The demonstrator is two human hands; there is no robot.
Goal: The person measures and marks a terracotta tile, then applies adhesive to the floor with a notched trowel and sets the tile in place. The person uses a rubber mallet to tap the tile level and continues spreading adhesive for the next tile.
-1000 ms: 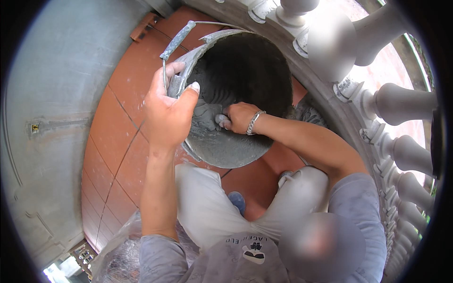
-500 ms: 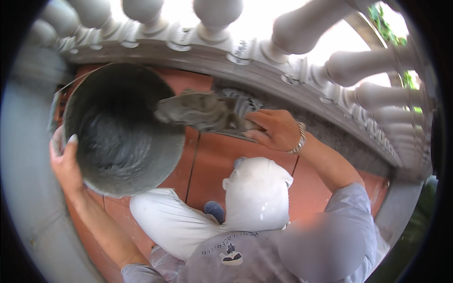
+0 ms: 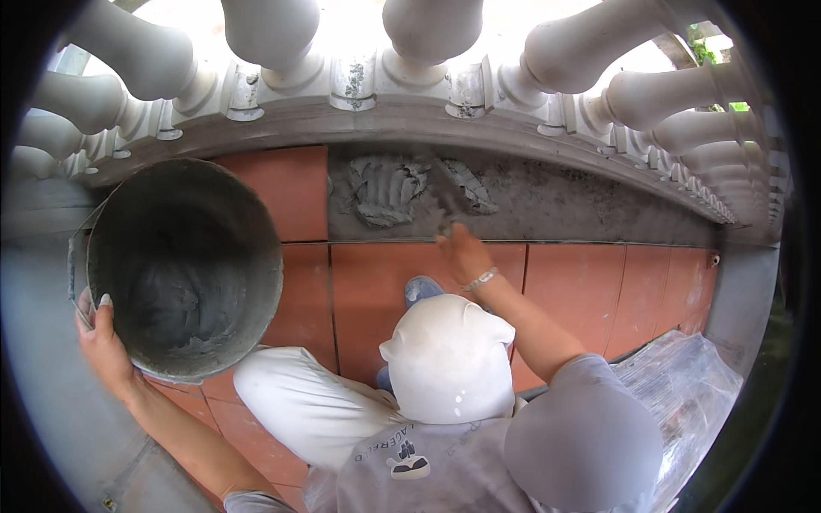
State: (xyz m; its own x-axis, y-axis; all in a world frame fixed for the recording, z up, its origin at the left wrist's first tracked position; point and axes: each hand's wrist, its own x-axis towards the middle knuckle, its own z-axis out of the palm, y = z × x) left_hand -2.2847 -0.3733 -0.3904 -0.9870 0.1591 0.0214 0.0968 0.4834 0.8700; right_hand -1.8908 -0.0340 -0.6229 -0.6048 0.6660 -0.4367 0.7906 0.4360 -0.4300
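My left hand (image 3: 105,342) grips the near-left rim of a grey bucket (image 3: 255,282), tilted toward me, with wet grey mortar smeared inside it. My right hand (image 3: 464,256) is closed on the handle of a trowel (image 3: 446,190), which is blurred over a bare grey strip of floor (image 3: 581,201). Wet mortar (image 3: 385,190) lies in ridged patches on that strip, either side of the blade. The bucket's wire handle (image 3: 77,256) hangs at its left side, beside my hand.
A curved balustrade (image 3: 419,21) of white balusters runs along the strip's far edge. Red tiles (image 3: 569,291) cover the floor up to the strip. Grey walls (image 3: 744,291) close in at both ends. A plastic-wrapped stack (image 3: 676,376) lies at the right beside my legs.
The view has turned toward the balustrade. My right hand has moved the trowel out of the bucket, heaped with mortar, to the bare strip, where the heap no longer shows on the blade.
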